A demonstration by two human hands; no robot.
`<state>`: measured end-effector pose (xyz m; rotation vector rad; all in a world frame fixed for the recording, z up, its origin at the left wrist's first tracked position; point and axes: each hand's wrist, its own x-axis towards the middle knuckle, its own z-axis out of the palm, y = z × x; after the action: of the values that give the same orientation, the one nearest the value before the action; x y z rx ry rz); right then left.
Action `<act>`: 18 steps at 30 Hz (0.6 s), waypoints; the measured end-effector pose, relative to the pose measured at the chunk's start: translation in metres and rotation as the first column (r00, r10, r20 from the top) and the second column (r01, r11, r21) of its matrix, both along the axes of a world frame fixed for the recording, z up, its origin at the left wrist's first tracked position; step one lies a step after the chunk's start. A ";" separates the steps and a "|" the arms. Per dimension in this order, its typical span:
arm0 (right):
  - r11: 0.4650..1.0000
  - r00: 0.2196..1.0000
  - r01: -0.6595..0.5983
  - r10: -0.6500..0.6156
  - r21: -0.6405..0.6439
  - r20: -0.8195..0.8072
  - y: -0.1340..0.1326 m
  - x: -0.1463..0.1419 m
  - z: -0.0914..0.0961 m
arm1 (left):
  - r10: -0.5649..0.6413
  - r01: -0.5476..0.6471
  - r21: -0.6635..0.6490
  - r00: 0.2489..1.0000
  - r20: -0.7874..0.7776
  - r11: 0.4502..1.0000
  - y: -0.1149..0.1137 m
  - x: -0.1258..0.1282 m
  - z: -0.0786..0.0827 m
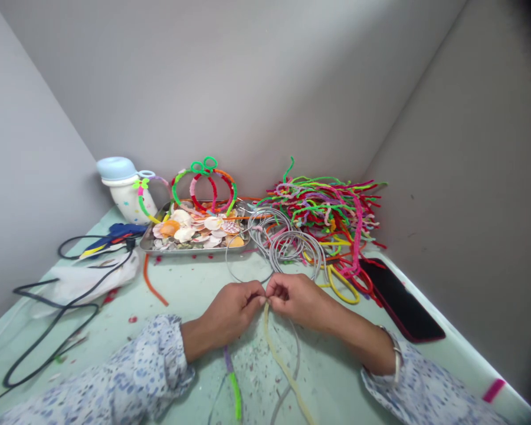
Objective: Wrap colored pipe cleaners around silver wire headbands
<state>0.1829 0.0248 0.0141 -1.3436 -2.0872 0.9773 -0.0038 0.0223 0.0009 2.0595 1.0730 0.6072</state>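
Observation:
My left hand (232, 313) and my right hand (303, 301) meet fingertip to fingertip above the table. Both are closed in a pinch. A pale yellow pipe cleaner (278, 354) runs down from between the fingertips toward the near edge; its upper end is hidden by them. Beside it a grey cord (297, 366) trails from below my right hand. Under my left wrist lies a purple and green pipe cleaner (234, 389). Just beyond the fingers sit coils of grey cord (294, 248).
Behind stands a metal tray (194, 252) of seashells (183, 233) with pipe-cleaner hoops (215, 192). Right of it is a heap of pipe cleaners (323, 203), scissors (343, 286) and a phone (402, 301). At left are a white bottle (130, 203), a blue tool (119, 233) and black cable (39, 348).

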 end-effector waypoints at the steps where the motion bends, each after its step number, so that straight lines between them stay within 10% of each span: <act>1: 1.000 1.000 0.003 -0.003 -0.010 -0.016 0.000 0.000 0.001 | 0.000 0.000 -0.002 1.000 0.003 1.000 0.000 0.000 0.000; 8: 0.908 0.940 -0.067 -0.082 -0.414 -0.332 0.008 0.005 0.003 | 0.147 -0.144 -0.036 0.983 0.106 0.989 0.002 0.000 0.004; 18: 0.984 0.971 0.079 -0.112 -0.159 -0.210 0.007 0.002 -0.003 | 0.137 -0.145 0.060 0.984 0.117 0.988 0.002 0.000 0.008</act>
<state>0.1851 0.0317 0.0113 -1.3289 -1.8001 1.2019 -0.0036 0.0246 0.0088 1.9924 1.1531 0.8316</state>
